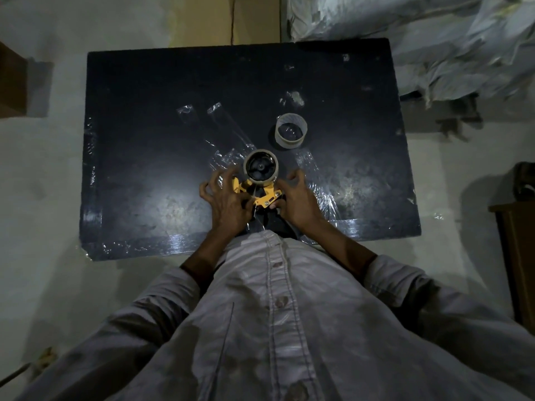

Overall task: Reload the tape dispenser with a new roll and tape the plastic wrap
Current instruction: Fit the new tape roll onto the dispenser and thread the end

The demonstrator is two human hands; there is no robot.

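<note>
A yellow tape dispenser [267, 196] lies on the black table [144, 140] near its front edge, with a tape roll [260, 167] seated on its black hub. My left hand [227, 205] grips the dispenser's left side, fingers curled. My right hand [295, 202] holds its right side by the yellow plate. A thin strip of clear tape runs down from the roll between my hands. A bare cardboard core [291, 130] stands upright just beyond the dispenser. Clear plastic wrap [321, 180] lies crinkled over the table top around the dispenser.
Strips of clear tape [215, 110] stick to the table's middle. Crumpled plastic sheeting [434, 39] is piled at the back right. A brown box [11, 88] sits on the floor at left, and dark furniture [518, 256] stands at right.
</note>
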